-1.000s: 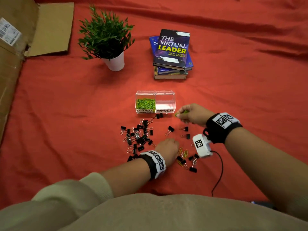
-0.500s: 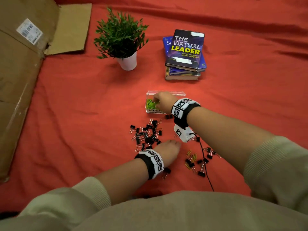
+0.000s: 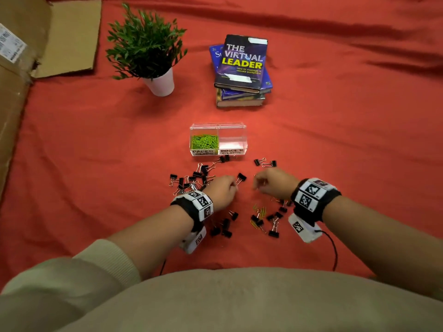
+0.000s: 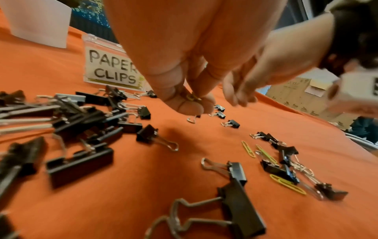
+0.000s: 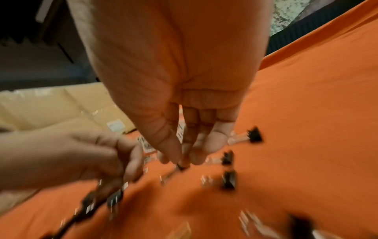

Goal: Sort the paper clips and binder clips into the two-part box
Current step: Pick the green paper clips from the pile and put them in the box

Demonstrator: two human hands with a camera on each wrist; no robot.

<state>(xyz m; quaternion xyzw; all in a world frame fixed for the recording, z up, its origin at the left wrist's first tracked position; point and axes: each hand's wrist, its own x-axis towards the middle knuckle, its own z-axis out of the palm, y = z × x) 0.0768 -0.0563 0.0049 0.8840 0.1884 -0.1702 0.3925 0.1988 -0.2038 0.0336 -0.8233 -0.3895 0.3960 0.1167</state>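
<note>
1. Yellow paper clip pinched in left hand.
2. Black binder clips with silver wire handles left of that grip.
3. Lime-green paper clips in clear box beyond.
4. Red-orange cloth beneath.

A matt red cloth lies under everything. The two-part box is clear glossy plastic with paper labels. The binder clips are matt black with shiny wire handles
</note>
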